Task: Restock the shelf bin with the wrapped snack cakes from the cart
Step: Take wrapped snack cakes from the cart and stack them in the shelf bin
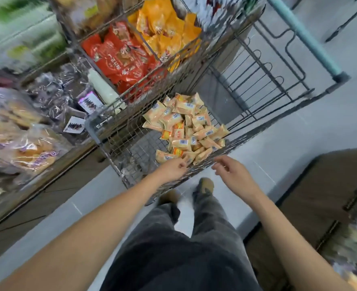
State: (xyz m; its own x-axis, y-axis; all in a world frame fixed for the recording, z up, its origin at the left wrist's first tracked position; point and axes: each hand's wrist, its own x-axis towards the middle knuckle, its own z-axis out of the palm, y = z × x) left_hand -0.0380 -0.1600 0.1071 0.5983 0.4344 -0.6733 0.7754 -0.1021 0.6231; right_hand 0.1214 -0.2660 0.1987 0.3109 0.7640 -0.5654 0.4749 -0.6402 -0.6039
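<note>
A pile of small pale-orange wrapped snack cakes [191, 128] lies in the wire cart basket [118, 148] in front of me. My left hand [173, 168] reaches over the basket's near rim, its fingertips pinched on the corner of a snack cake [189, 157] at the near edge of the pile. My right hand [229, 171] hovers just right of it above the rim, fingers apart and holding nothing. Wire shelf bins sit beyond the cart, one with red packs [123, 57], one with orange packs [167, 26].
The cart's teal handle [305, 36] runs along the upper right. Shelves at the left hold bagged baked goods [26, 143] and dark wrapped packs [53, 91]. A brown low shelf unit [320, 198] stands at the right. My legs and shoes [204, 185] are on the grey tiled floor.
</note>
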